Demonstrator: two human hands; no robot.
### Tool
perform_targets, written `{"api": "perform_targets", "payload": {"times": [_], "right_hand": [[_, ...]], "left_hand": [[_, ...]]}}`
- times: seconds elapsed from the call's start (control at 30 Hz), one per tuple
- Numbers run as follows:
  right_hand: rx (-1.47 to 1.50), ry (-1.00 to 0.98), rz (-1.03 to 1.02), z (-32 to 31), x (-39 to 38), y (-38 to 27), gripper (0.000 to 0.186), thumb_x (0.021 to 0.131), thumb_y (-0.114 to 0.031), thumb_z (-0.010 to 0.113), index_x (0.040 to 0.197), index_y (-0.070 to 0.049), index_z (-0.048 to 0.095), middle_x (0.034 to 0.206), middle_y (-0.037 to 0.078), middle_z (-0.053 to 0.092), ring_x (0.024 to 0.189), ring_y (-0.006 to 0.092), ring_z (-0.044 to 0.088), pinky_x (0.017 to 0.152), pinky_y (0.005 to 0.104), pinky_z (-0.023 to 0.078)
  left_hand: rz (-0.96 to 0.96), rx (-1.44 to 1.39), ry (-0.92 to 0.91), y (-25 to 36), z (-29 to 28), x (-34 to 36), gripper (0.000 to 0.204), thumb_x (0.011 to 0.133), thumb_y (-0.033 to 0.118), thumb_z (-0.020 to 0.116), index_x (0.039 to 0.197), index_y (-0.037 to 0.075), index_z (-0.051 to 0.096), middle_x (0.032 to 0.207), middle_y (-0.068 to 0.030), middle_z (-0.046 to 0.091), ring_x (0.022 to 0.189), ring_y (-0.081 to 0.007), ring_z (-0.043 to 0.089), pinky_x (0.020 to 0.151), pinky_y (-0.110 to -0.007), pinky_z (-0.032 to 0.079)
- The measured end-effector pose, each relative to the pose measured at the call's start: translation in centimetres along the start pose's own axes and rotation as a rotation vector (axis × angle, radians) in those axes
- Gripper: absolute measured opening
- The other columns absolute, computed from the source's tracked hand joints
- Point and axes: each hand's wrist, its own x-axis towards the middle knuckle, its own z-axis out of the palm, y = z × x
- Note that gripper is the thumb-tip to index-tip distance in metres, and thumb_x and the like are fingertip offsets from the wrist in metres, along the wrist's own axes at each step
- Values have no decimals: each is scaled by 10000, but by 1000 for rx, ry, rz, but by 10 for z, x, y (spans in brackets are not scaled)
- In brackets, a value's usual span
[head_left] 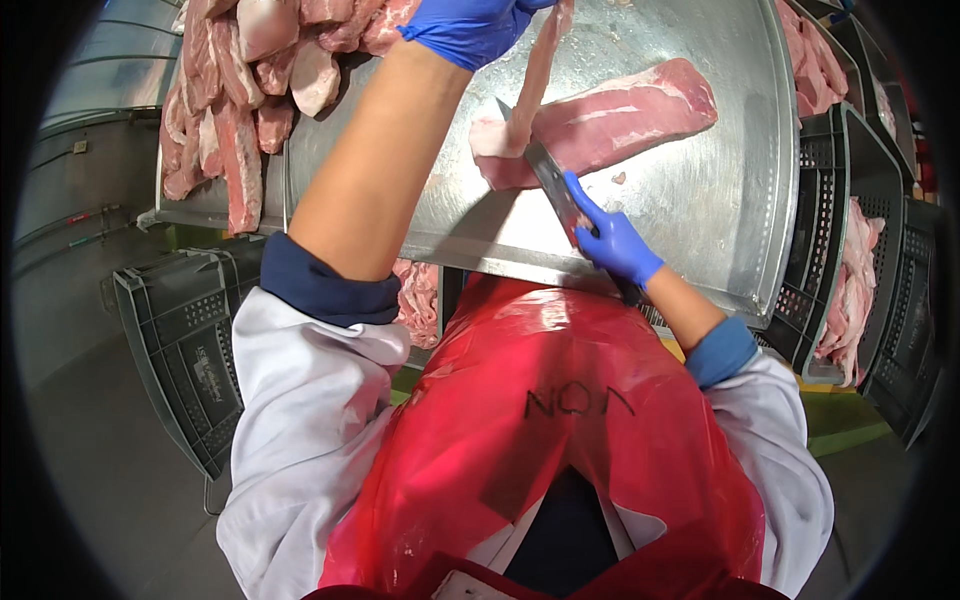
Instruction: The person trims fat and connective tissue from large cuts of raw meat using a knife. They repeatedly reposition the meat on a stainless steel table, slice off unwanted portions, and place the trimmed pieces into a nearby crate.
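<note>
The right hand (618,243) in a blue glove grips a steel knife (548,178), blade against the long pink slab of meat (600,120) on the shiny metal table (700,210). The slab runs left to right. The left hand (468,28), farther off, pulls a thin strip (538,70) up.

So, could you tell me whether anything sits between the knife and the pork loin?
Nothing visible does. The knife, held in the right hand, already has its blade against the near end of the pork loin, while the left hand pulls a strip up.

Steel table (700,200), grey plastic crates (180,340) on both sides, grey floor (110,500)
</note>
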Motion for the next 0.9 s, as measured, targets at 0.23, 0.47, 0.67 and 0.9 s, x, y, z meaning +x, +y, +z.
{"api": "perform_targets", "payload": {"times": [0.23,0.47,0.67,0.9], "right_hand": [[-63,219,-186,0,76,-24,732,933,-184,537,1604,-242,252,901,296,674,779,477,659,768,477,532],[156,-48,63,0,80,-50,772,951,-103,516,1625,-296,193,797,105,691,594,196,613,668,351,544],[455,-167,-17,10,21,-45,776,935,-78,471,1626,-305,201,757,46,640,598,143,593,622,308,540],[680,-221,94,-27,56,-68,554,945,-79,518,1494,-135,466,763,24,547,618,120,541,582,297,494]], "left_hand": [[60,-39,-66,19,12,-7,86,962,91,570,888,122,601,731,31,544,572,-52,436,486,-194,323],[150,-126,-28,67,37,-27,83,968,105,582,901,85,628,709,18,548,565,-60,436,485,-200,328],[266,25,-250,94,87,6,91,970,98,573,943,43,640,721,12,579,538,-46,421,470,-193,323],[347,407,-560,-49,276,15,307,875,250,661,1083,32,602,932,-74,574,781,-184,473,670,-303,381]]}}
